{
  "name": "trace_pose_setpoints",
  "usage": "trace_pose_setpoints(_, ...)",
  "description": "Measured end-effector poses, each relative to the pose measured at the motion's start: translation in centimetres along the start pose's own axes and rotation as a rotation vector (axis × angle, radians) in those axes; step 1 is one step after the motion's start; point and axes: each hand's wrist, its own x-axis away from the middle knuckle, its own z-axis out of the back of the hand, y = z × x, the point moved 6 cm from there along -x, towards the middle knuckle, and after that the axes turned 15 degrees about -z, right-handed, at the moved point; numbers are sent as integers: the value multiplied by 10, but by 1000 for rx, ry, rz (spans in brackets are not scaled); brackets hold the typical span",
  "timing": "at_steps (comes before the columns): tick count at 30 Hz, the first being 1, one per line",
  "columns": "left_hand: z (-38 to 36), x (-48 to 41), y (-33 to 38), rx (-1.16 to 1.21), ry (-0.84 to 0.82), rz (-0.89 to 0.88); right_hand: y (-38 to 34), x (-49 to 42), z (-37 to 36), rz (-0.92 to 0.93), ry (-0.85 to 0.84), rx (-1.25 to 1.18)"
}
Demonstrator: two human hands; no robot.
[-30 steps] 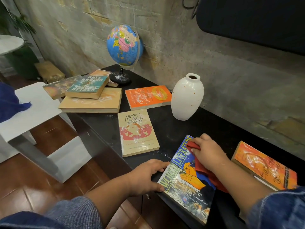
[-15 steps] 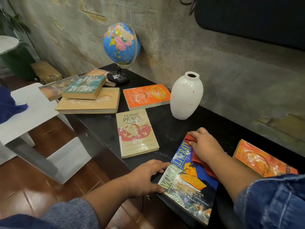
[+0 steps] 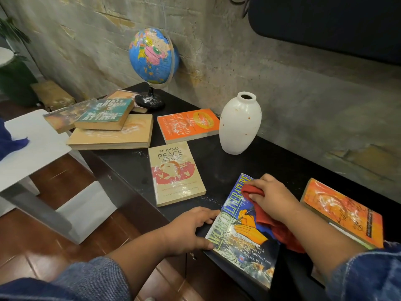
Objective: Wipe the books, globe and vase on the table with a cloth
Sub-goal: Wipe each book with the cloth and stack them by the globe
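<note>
1. Nearest me, my left hand (image 3: 188,230) rests with relaxed fingers on the dark surface (image 3: 217,166). Its thumb and fingertips sit against the left edge of the blue book (image 3: 243,255). It grasps nothing and only braces.
2. My right hand (image 3: 271,198) is clenched round the bunched red cloth (image 3: 280,233), pressing it onto the far half of that cover. The loose end trails under my wrist.
3. To do this well, I would keep the left hand braced, since the book lies right at the front edge. I would wipe in long strokes from the far end toward me. Pale specks show on the near part of the cover, so I judge that part unfinished. Turning the cloth to a fresh face would keep me from smearing.
4. Further out lie the cream book (image 3: 175,172) and, to the right, the orange book (image 3: 342,211), both streaked white. Beyond them are the vase (image 3: 239,122), the far orange book (image 3: 187,124) and the stack of books (image 3: 108,127). The globe (image 3: 153,55) stands by the wall with dust on its base. I judge all of these still unwiped.
5. Half a second ago the cloth hid the end of the title. Now the whole word shows, so my right hand has slid a little right. The left hand has kept its place, and nothing else has shifted.
</note>
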Motion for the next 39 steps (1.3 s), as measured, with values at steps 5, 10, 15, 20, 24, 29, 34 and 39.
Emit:
trace_pose_setpoints(5, -1, 1, -2, 10, 7, 4, -2, 8, -2, -70, 68, 46)
trace_pose_setpoints(10, 0, 0, 1, -9, 1, -24, 4, 15, -1, -21, -13, 11)
trace_pose_setpoints(15, 0, 2, 3, -24, -2, -20, -4, 27, -9, -47, 34, 29)
trace_pose_setpoints(20, -1, 1, -1, -35, -1, -6, 6, 29, -3, -28, -37, -64)
trace_pose_setpoints(24, -1, 2, 0, -33, 6, -6, -2, 36, -10, -59, 60, 29)
trace_pose_setpoints(29, -2, 1, 0, -43, 10, -10, -10, 53, -19, 98, -106, 9)
trace_pose_setpoints(34, -3, 3, -2, -61, 20, -4, -9, 38, -11, -66, 66, 31)
trace_pose_setpoints(39, -3, 3, -3, -65, 34, -3, -28, 50, -26, 149, -88, 14)
